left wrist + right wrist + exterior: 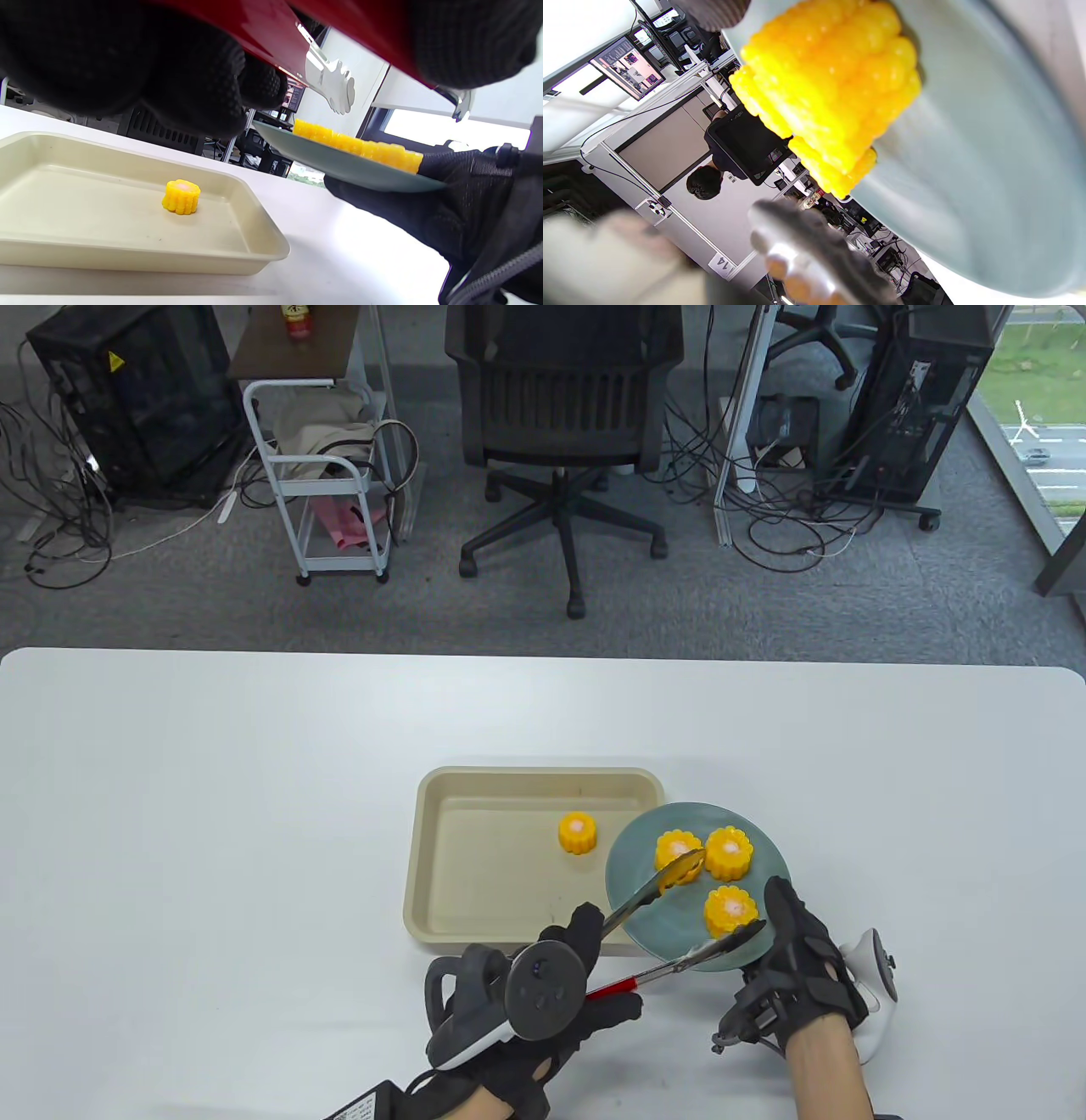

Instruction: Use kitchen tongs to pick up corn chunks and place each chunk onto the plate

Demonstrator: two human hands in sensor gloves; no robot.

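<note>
My left hand [594, 976] grips the red-handled tongs [645, 976]. Their two metal tips [335, 89] are spread wide above the plate with nothing between them. My right hand [797, 959] holds the teal plate [649, 929] by its near right rim. In the left wrist view the right hand [424, 207] is under the plate [339, 167], which is lifted and tilted off the table. Three yellow corn chunks lie on the plate [679, 851] [730, 853] [730, 909]. One more corn chunk [577, 833] [181, 197] stands in the beige tray [450, 857].
The tray [127, 254] sits on the white table [212, 814], just left of the plate. Beyond the table's far edge are an office chair [564, 415], a white cart [327, 475] and computer cases with cables. A person [706, 182] shows far off in the right wrist view.
</note>
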